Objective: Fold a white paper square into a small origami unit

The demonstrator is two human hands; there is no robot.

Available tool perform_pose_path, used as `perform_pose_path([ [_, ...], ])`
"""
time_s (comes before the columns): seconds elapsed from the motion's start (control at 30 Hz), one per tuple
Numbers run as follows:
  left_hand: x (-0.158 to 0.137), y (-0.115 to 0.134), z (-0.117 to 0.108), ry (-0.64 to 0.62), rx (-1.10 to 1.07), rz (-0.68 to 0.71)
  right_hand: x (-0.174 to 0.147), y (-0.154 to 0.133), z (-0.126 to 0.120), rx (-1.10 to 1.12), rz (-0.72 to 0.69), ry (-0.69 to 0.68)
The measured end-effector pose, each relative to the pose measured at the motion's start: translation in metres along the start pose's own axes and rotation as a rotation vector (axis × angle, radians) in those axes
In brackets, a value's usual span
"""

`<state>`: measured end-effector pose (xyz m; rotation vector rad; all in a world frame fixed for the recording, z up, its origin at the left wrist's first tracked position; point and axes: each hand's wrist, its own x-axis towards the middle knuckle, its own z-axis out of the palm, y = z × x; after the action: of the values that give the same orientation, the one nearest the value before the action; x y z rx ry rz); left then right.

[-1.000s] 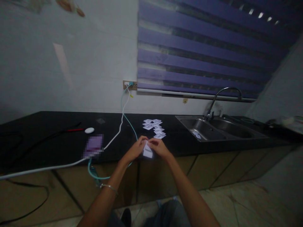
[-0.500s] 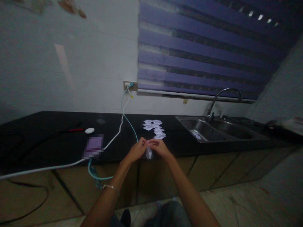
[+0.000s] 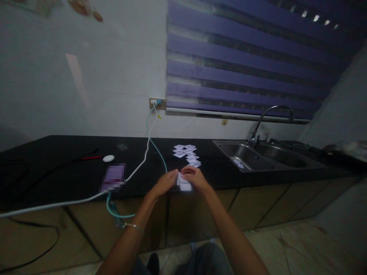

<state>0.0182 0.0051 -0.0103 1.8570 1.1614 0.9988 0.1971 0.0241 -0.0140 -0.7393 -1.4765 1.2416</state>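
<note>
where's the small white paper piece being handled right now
In the head view it sits low centre, the white paper piece pinched between the left hand and right hand at the black counter edge.

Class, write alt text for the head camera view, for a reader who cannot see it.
A person's left hand and right hand hold a small white paper together at the edge of a black counter. More white paper pieces lie behind it, a steel sink to the right, cables to the left.
</note>
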Motion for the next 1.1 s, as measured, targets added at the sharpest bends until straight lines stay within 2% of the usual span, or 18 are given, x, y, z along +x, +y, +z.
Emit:
perform_pose_path([
  [0.23,-0.004,0.008,-0.003,-0.03,0.032,0.061,-0.001,-0.002,0.004,0.013,-0.035,0.03],
  [0.53,-0.003,0.006,-0.003,-0.081,-0.033,0.066,0.001,-0.002,0.004,-0.041,0.017,-0.033],
  [0.6,-0.002,0.005,-0.004,-0.037,-0.038,0.077,0.0,-0.002,0.003,-0.034,0.032,-0.04],
  [0.77,0.002,0.003,-0.009,0.189,-0.058,0.08,-0.002,-0.006,0.005,-0.035,0.044,-0.074],
  [0.87,0.003,0.001,-0.01,0.185,-0.063,0.062,-0.001,-0.007,0.006,-0.045,0.035,-0.066],
  [1.0,0.006,-0.006,-0.006,0.185,-0.044,0.066,0.003,-0.002,0.006,0.01,0.093,-0.022],
  [1.1,0.007,-0.01,-0.003,0.177,-0.047,0.053,0.007,0.002,0.009,-0.073,0.077,0.01],
])
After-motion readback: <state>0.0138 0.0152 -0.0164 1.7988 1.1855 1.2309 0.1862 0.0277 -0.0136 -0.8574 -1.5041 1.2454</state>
